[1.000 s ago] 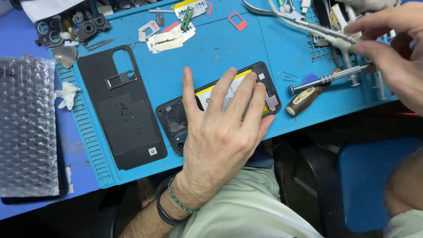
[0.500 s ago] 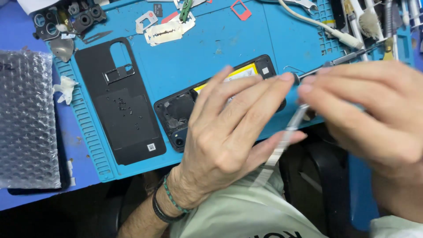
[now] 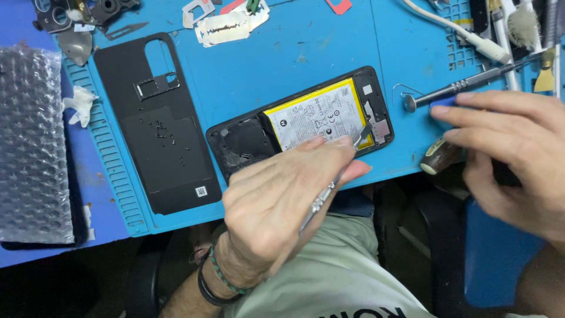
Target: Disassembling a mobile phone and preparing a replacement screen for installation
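Note:
An opened black phone (image 3: 244, 141) lies face down on the blue work mat (image 3: 282, 59), showing its yellow-edged white battery (image 3: 312, 115). My left hand (image 3: 276, 206) holds metal tweezers (image 3: 329, 191), whose tip touches the phone's frame at the battery's right end. To the right, my right hand (image 3: 512, 153) has its fingers spread. Its index fingertip rests on a small blue piece (image 3: 442, 103), and its thumb is over a dark-handled screwdriver (image 3: 436, 159). A slim metal precision screwdriver (image 3: 471, 82) lies just above those fingers.
The phone's black back cover (image 3: 159, 135) lies left of the phone, with a bubble-wrap sheet (image 3: 32, 141) further left. A razor blade (image 3: 223, 28), small parts and a white cable (image 3: 453, 29) sit along the far edge. Tools crowd the top right corner.
My left hand lifted off the phone and now holds the tweezers, tip on the frame. My right hand let go of the tools and dropped onto the mat by the dark-handled screwdriver.

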